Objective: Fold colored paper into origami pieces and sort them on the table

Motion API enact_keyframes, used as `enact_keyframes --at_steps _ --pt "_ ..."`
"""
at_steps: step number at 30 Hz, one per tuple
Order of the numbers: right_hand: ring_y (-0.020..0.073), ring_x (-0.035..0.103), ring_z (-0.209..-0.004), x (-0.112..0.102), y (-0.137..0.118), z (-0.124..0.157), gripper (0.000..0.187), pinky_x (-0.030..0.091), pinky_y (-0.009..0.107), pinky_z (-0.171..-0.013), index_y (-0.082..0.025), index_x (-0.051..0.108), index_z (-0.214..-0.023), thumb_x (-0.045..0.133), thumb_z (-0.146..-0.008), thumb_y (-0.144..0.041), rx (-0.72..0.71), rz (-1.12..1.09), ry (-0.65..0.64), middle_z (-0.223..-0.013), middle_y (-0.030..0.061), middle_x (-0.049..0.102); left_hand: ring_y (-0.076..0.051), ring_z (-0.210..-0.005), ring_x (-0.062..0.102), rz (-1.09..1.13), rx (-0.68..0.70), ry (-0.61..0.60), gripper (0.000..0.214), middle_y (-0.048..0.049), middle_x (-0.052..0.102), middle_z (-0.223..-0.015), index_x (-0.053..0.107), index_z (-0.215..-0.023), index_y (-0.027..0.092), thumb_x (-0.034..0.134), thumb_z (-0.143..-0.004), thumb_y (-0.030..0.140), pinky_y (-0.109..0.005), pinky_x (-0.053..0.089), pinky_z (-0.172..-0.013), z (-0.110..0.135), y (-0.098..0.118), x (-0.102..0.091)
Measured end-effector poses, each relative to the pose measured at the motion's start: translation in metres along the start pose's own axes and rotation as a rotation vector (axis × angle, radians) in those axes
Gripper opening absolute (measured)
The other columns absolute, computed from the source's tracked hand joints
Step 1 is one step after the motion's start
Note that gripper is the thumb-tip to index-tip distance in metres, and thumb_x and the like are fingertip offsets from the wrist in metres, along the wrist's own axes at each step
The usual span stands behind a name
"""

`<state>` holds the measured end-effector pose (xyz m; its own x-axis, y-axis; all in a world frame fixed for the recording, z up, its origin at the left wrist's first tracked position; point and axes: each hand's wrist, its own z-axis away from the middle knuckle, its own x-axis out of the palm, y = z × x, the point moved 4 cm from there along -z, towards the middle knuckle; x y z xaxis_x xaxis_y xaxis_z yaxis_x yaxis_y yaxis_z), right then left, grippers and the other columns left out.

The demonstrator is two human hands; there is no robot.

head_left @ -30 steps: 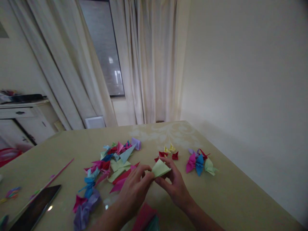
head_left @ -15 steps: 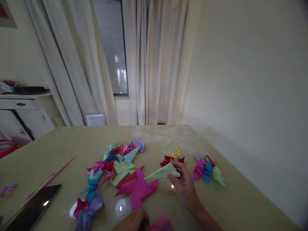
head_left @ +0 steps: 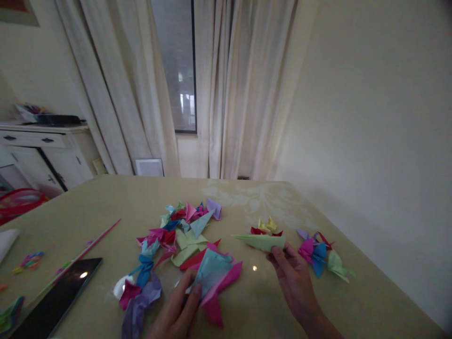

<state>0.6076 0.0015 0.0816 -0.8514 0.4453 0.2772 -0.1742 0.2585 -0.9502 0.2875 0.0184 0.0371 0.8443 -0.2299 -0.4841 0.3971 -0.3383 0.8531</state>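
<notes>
1. The left hand (head_left: 178, 303) has its thumb and fingers closed on a light blue paper (head_left: 213, 268), low over the worktop (head_left: 271, 301).
2. Behind and below that paper lies a pink folded paper (head_left: 228, 280), partly covered (whether the fingers touch it too, I cannot tell).
3. The right hand (head_left: 293, 278) pinches a pale green folded paper (head_left: 259, 241) by its wide end, its narrow tip pointing towards the view's left, in front of the red folded papers (head_left: 277, 233) and yellow folded papers (head_left: 267, 224).
4. For good handling, a light pinch seems best: thin paper like this would probably crease under a hard squeeze.
5. The green piece's wide-end grip looks sensible, since it leaves the slender tip free of pressure.
6. The blue piece would be better lifted straight up than slid, as dragging could catch the pink points beneath.
7. The right wrist should clear the folded paper cluster (head_left: 319, 256) just beside it (a sleeve-brush could scatter those pieces).
</notes>
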Motion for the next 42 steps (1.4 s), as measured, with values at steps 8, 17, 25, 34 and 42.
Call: enact_keyframes --at_steps 8,17,25,34,42 --pt "0.0197 0.064 -0.069 0.017 -0.021 0.022 0.033 0.054 0.030 -0.065 -0.022 0.077 -0.083 0.076 -0.095 -0.052 -0.136 0.211 -0.333 -0.072 0.0034 0.067 -0.030 -0.131 0.067 -0.022 -0.021 -0.002 0.050 -0.0076 0.074 -0.141 0.064 -0.146 0.029 0.052 -0.104 0.052 -0.041 0.057 -0.110 -0.004 0.018 -0.002" --pt "0.0170 0.062 -0.073 0.039 -0.015 0.043 0.013 0.048 0.026 -0.067 -0.026 0.079 -0.094 0.075 -0.099 -0.037 -0.287 0.556 -0.585 -0.085 0.0009 0.067 -0.030 -0.140 0.061 -0.109 -0.108 -0.071 0.054 -0.0052 0.070 -0.147 0.061 -0.151 0.034 0.038 -0.108 0.057 -0.046 0.056 -0.113 0.021 0.004 0.007" --pt "0.0201 0.064 -0.077 0.042 -0.009 0.050 0.024 0.048 0.029 -0.070 -0.024 0.069 -0.085 0.076 -0.098 -0.042 -0.478 0.674 -0.576 -0.080 0.0017 0.068 -0.027 -0.114 0.074 -0.076 0.027 -0.115 0.056 -0.0088 0.080 -0.126 0.071 -0.133 0.032 0.036 -0.106 0.066 -0.031 0.059 -0.098 0.005 0.014 0.026" --pt "0.0207 0.066 -0.085 0.033 -0.011 0.027 0.033 0.052 0.030 -0.077 -0.024 0.073 -0.109 0.053 -0.109 -0.051 -0.436 0.590 -0.370 -0.097 0.0048 0.071 -0.024 -0.089 0.077 0.003 0.010 -0.048 0.064 -0.0080 0.082 -0.099 0.072 -0.119 0.026 0.033 -0.104 0.075 -0.028 0.058 -0.082 -0.001 0.000 0.033" --pt "0.0267 0.067 -0.122 0.139 0.039 -0.087 0.025 0.047 0.038 -0.111 -0.021 0.078 -0.114 0.064 -0.097 -0.032 -0.321 0.817 -0.434 -0.125 0.0123 0.074 -0.029 -0.103 0.078 0.056 -0.119 0.104 0.052 -0.0098 0.082 -0.108 0.070 -0.123 0.024 0.043 -0.104 0.064 -0.033 0.062 -0.089 -0.018 -0.001 0.011"
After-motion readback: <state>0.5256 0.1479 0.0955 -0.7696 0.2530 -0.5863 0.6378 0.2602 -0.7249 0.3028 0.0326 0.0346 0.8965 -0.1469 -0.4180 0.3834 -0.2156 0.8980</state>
